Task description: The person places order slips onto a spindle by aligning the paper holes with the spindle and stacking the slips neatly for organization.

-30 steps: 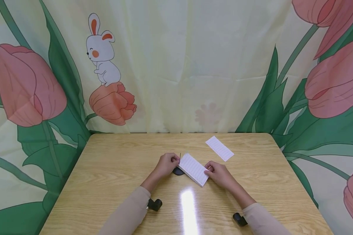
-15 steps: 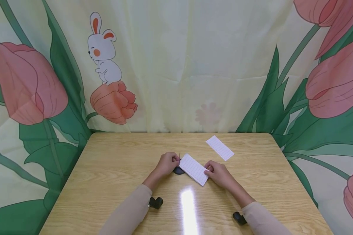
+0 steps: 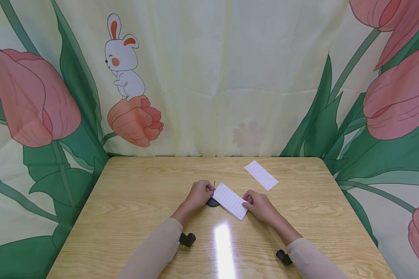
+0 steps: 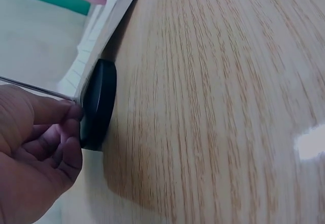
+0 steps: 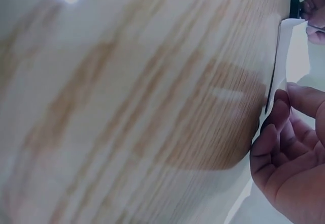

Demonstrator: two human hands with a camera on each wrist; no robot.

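Observation:
A small stack of white lined paper slips (image 3: 230,202) lies slanted between both hands at mid-table. My left hand (image 3: 199,193) pinches its left corner, right beside the thin metal rod (image 4: 35,88) of a bill spike. The spike's black round base (image 4: 100,107) sits under that corner, partly covered by the paper and fingers. At the opposite end, my right hand (image 3: 260,205) pinches the slips' right edge between thumb and forefinger. From the right wrist view, the paper (image 5: 298,56) stretches from these fingers to the left hand (image 5: 316,13), its near end raised above the tabletop.
One separate lined slip (image 3: 261,175) lies flat farther back on the right. The wooden table (image 3: 143,186) ends at a curtain (image 3: 209,97) printed with tulips and a rabbit. Black wrist cameras are strapped near both sleeves. Light glares off the front of the table.
My left forearm has shifted slightly to the right, while its fingers stay at the paper's corner by the rod. The right hand keeps its hold, almost still.

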